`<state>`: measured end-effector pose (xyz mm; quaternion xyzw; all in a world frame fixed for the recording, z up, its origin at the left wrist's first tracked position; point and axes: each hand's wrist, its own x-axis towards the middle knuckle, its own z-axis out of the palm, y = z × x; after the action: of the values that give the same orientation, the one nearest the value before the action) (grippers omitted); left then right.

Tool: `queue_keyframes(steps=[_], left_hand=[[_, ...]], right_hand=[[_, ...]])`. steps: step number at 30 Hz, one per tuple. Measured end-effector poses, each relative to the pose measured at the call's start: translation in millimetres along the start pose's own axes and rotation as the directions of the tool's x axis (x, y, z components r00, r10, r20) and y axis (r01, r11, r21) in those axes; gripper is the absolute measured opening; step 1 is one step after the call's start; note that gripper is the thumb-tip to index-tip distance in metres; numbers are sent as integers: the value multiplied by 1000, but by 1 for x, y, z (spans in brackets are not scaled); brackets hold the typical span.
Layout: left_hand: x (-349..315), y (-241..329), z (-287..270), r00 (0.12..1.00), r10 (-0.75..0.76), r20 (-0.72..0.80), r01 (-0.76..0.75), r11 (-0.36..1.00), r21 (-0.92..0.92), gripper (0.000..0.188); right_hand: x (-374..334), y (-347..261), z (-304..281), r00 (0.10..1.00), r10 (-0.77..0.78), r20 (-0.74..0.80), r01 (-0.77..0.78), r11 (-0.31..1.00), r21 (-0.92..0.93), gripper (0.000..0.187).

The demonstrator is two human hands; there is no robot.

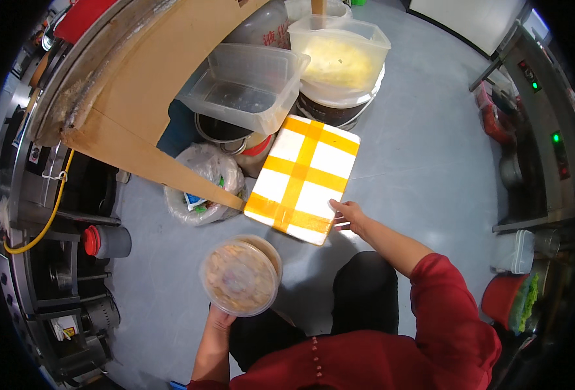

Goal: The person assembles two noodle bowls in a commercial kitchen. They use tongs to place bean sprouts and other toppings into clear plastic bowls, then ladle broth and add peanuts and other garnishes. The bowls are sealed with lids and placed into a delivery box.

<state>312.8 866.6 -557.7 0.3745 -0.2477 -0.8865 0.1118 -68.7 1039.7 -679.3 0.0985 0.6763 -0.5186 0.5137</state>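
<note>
My left hand (pixel 222 316) is closed on the near side of a round clear plastic tub (pixel 240 276) with a lid and pale, light-brown food inside. A second round rim (pixel 269 250) shows just behind it, so two tubs may be stacked. A white foam box (pixel 303 179), crossed with yellow tape, rests in front of me. My right hand (pixel 348 216) is at its near right edge, one digit over the top and the other fingers against the side. Whether the hand grips only a lid or the whole box, I cannot tell.
Beyond the foam box stand a clear plastic bin (pixel 245 84), a bin with yellow contents (pixel 339 58) on a bucket (pixel 329 110), and a pot (pixel 222 130). A plastic bag (pixel 203 172) lies left, beneath a cardboard-covered table edge (pixel 138 153). Metal shelving (pixel 521 182) stands right.
</note>
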Motion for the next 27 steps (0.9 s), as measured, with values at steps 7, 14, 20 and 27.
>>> queue_keyframes(steps=[7, 14, 20, 27], left_hand=[[13, -2, -18, 997, 29, -65, -33, 998, -50, 46], [21, 5, -11, 996, 48, -77, -44, 997, 60, 44], [69, 13, 30, 994, 9, -110, 2, 995, 99, 47], [189, -16, 81, 986, -29, 163, 7, 990, 138, 53]], right_hand=[[-6, -11, -3, 986, -146, 82, 135, 982, 132, 43], [5, -14, -23, 891, -437, 124, 352, 837, 419, 45], [-20, 1, -104, 852, -523, 25, 422, 714, 559, 47], [-92, 51, -227, 834, -463, -299, 549, 650, 524, 42]])
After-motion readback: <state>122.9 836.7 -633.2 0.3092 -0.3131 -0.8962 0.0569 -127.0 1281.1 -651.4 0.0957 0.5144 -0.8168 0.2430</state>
